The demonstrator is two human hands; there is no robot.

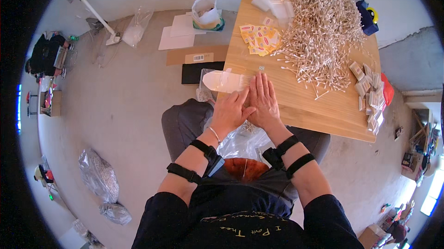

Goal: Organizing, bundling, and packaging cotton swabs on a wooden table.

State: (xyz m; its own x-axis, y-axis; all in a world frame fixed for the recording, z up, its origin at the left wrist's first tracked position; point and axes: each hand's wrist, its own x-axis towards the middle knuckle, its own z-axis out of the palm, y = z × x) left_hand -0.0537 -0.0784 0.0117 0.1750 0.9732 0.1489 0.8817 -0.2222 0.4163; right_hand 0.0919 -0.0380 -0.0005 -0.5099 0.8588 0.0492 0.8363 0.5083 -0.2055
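Note:
A clear plastic bag with a white, round-ended insert [224,81] lies across the table's left edge, a row of thin white sticks showing at its right end. My right hand [264,101] rests flat beside that end, fingers stretched out together. Close against it, my left hand [230,112] has its fingers bent and its thumb touching the right hand. What the left fingers grip is hidden beneath them. A large heap of cotton swabs [321,31] covers the far part of the wooden table [305,112].
Yellow and white cards [260,39] and clear bags [275,1] lie left of the heap. Several small packed boxes [367,89] sit at the table's right edge, near a blue tape dispenser [366,17]. Clear plastic [245,142] covers my lap. A filled bag [98,175] is on the floor.

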